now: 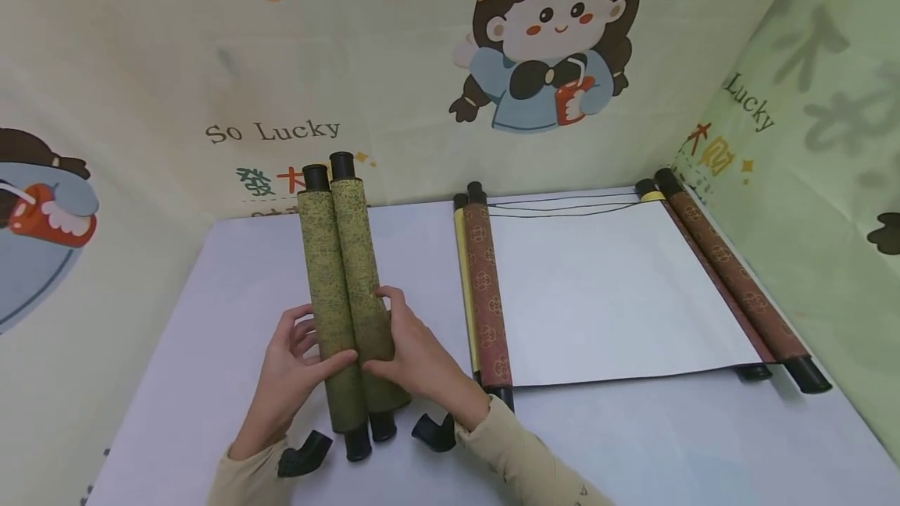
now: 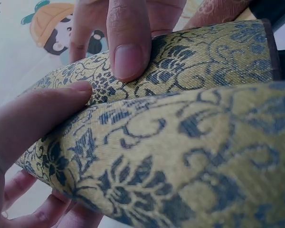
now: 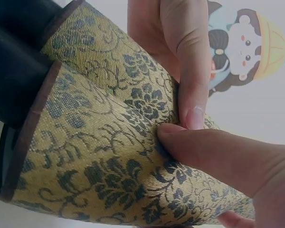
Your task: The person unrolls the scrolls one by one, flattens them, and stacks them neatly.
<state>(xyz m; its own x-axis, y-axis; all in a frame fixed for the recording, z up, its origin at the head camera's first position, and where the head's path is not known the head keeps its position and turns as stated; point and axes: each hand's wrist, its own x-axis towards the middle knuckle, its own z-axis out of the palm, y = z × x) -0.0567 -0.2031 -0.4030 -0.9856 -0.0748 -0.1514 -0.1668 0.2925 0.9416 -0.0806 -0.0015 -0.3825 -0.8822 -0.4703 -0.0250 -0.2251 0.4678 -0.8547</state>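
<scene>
Two green-gold scroll rolls (image 1: 326,256) with black end knobs stand side by side, slightly tilted, over the left part of the table. My left hand (image 1: 290,373) grips the left roll, its thumb across the front and fingers curled round the outer side. The second roll (image 1: 362,248) is held by my right hand (image 1: 424,354), thumb in front and fingers round the right side. Close up in the left wrist view, the fabric (image 2: 133,175) shows dark blue flowers. Both thumbs lie near the seam where the rolls meet. In the right wrist view, the thumb tips (image 3: 173,135) nearly touch.
To the right, a scroll with a white sheet (image 1: 612,295) lies spread on the white table (image 1: 211,318). Brown patterned rolls (image 1: 488,295) flank the sheet, with a thin yellow strip (image 1: 464,279) at its left. A printed cloth backdrop (image 1: 394,61) rises behind.
</scene>
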